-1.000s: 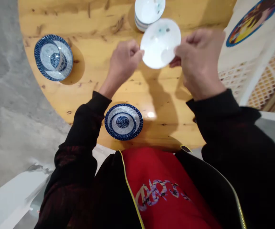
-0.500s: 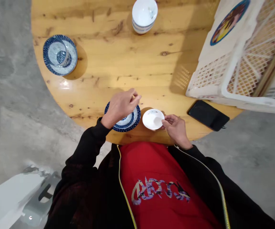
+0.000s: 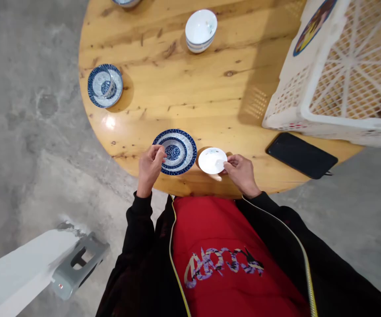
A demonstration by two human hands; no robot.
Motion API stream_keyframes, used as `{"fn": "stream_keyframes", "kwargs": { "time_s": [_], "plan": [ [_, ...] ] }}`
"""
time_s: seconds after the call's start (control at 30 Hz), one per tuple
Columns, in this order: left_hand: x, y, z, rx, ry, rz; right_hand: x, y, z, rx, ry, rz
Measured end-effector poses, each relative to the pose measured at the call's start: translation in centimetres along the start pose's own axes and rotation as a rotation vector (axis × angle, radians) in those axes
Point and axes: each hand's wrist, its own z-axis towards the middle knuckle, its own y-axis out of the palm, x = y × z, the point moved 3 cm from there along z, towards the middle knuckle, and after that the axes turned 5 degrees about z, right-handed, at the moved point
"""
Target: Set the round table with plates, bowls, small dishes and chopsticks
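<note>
A blue-and-white patterned plate [image 3: 188,153] lies near the table's front edge, with a smaller ringed dish or pattern at its middle. My left hand [image 3: 151,166] is at its left rim, fingers curled and thumb against the index finger over the plate. Whether it pinches the rim or something small cannot be made out. My right hand [image 3: 240,172] grips a small white bowl [image 3: 212,160] by its right edge, thumb at the rim and the other fingers partly hidden. The bowl is just right of the plate, apart from it.
Stacked white bowls [image 3: 201,28] stand farther back on the round wooden table [image 3: 164,88]. Another blue-and-white plate [image 3: 119,91] at the left carries a clear cup [image 3: 108,87]. A white plastic crate [image 3: 304,103] and a black phone [image 3: 301,155] are at the right. A grey stool [image 3: 78,264] stands on the floor.
My left hand has moved back and left, from above the plate to its left rim, uncovering the plate's middle. The right hand keeps hold of the white bowl. The view has shifted left.
</note>
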Motion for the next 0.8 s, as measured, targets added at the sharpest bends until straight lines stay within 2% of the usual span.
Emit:
{"fn": "stream_keyframes", "kwargs": {
  "time_s": [0.2,0.43,0.63,0.8],
  "plan": [
    [-0.2,-0.1,-2.4,0.049,-0.069,-0.031,0.9,0.1,-0.6,-0.034,0.024,0.071],
    [-1.0,0.1,-4.4,0.088,-0.073,-0.021,1.5,0.1,-0.7,-0.028,0.001,0.096],
    [-2.4,1.0,-6.8,0.104,-0.128,-0.042,1.5,-0.2,-0.7,-0.046,-0.001,0.097],
    [-4.5,1.2,-9.4,0.138,-0.209,-0.044,1.5,-1.7,-1.2,-0.018,0.020,0.178]
  ]
}}
